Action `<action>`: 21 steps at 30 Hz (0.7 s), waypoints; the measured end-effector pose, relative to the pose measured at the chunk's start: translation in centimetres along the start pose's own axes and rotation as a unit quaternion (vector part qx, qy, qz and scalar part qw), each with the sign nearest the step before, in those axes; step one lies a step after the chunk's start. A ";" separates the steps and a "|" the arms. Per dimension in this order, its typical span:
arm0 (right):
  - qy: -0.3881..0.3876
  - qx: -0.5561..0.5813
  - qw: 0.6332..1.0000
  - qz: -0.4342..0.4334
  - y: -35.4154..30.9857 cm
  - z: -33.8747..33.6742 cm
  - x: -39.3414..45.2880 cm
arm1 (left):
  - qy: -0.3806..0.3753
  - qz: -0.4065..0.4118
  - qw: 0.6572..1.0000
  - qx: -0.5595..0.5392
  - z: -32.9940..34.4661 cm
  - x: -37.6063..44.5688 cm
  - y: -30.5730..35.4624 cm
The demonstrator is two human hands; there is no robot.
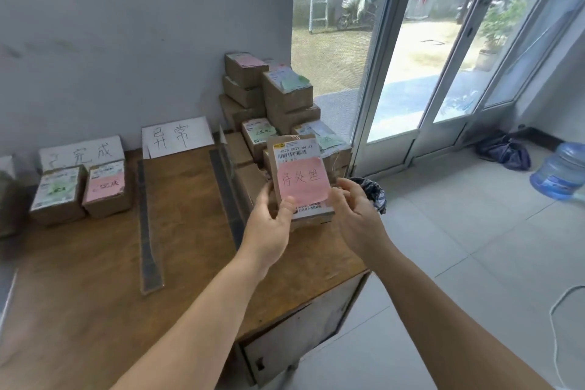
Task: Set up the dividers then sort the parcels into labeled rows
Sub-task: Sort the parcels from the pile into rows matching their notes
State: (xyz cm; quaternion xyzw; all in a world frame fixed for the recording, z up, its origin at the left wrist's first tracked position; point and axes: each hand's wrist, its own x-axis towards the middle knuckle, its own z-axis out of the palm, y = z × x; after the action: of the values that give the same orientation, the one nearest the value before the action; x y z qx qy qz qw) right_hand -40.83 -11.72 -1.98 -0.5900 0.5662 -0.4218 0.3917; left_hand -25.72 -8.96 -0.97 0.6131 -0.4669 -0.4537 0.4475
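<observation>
The person's left hand (269, 225) and right hand (354, 215) reach over the right end of the wooden table (95, 279) and together hold up a cardboard parcel (299, 177), the left thumb curled onto its front face and the right fingers wrapped round its right edge. A pink note (303, 182) with handwriting covers its shipping label. Behind it a stack of parcels (272, 104) sits at the table's far right corner. Two dark divider strips (148, 231) (226, 190) lie across the tabletop. Two paper signs (82, 153) (177, 136) lean against the wall, and two sorted parcels (58, 195) (107, 188) stand below the left one.
</observation>
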 end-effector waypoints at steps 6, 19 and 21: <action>0.061 -0.105 0.992 -0.022 -0.7 -0.2 6.1 | 0.023 -0.020 1.000 -0.002 -1.6 4.9 1.4; 0.059 -0.334 0.938 0.068 2.0 1.0 16.0 | 0.030 -0.020 0.999 0.009 -3.0 10.9 1.8; 0.066 -0.336 0.937 0.070 2.1 1.3 16.6 | 0.029 -0.022 0.999 0.008 -3.1 11.5 1.5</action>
State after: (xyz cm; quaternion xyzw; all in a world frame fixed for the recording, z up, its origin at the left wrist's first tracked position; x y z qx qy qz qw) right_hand -40.30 -28.46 -3.52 -0.6172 0.7392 -0.2164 0.1607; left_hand -21.20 -20.09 -0.49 0.6402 -0.4436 -0.4414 0.4457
